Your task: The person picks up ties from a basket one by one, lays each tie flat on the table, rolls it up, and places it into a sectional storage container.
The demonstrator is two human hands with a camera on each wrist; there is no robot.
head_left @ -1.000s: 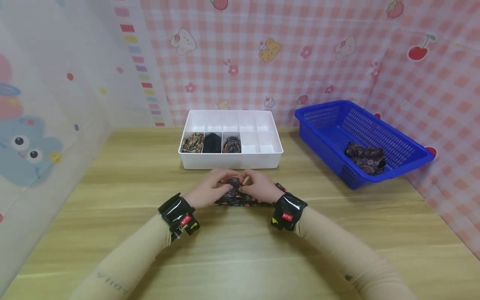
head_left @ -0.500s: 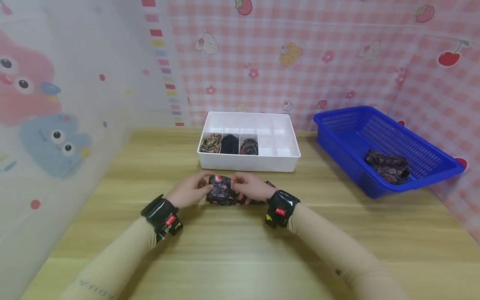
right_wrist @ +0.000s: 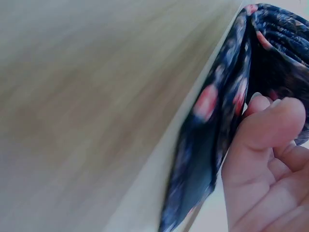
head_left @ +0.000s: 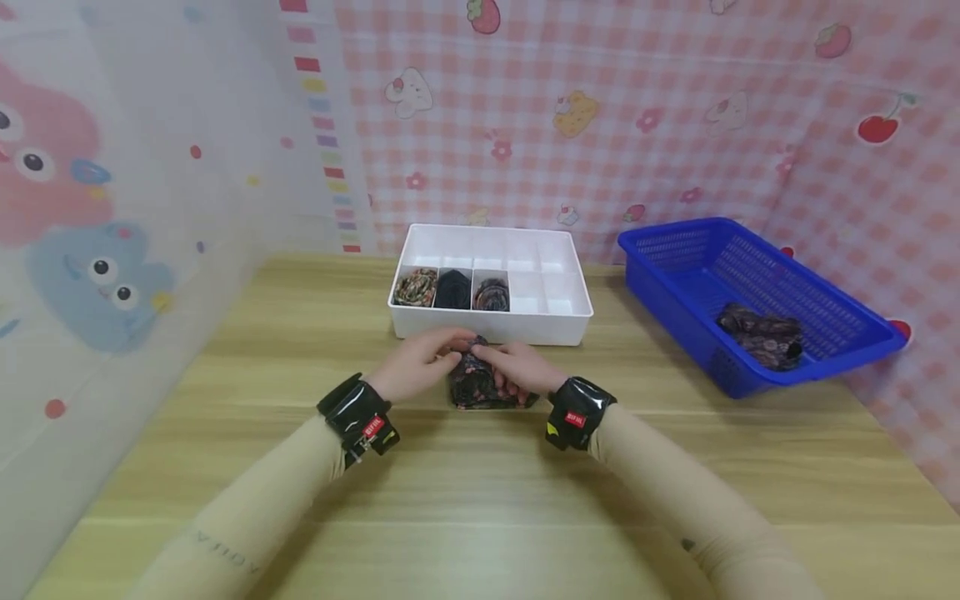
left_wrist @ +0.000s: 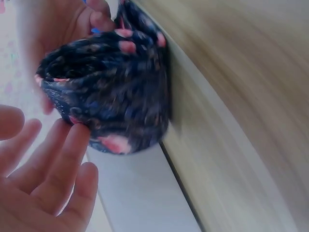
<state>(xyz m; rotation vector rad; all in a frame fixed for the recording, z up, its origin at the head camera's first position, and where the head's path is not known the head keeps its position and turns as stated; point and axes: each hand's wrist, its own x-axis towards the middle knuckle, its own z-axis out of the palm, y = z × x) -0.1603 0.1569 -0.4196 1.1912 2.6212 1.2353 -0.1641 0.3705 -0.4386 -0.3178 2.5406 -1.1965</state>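
A dark cloth [head_left: 472,387] with pink flowers lies on the table between my hands, partly rolled up. In the left wrist view the thick roll [left_wrist: 111,96] stands on its side, with layered folds at one end. My left hand [head_left: 420,362] touches the roll from the left with its fingers mostly straight. From the right, my right hand [head_left: 528,369] holds the roll, thumb on it and fingers curled against it. A flat, unrolled end of the cloth [right_wrist: 198,150] extends beside the right hand in the right wrist view.
Behind the hands stands a white divided box [head_left: 491,325]. Three front compartments hold rolled cloths: a patterned roll [head_left: 416,287], a black roll [head_left: 453,289] and a dark patterned roll [head_left: 491,294]. A blue basket [head_left: 675,312] at right holds a crumpled dark cloth [head_left: 761,336].
The roll has become thicker and the flat tail at right shorter. My left hand has moved right, closer to the right hand. The head view has shifted slightly.
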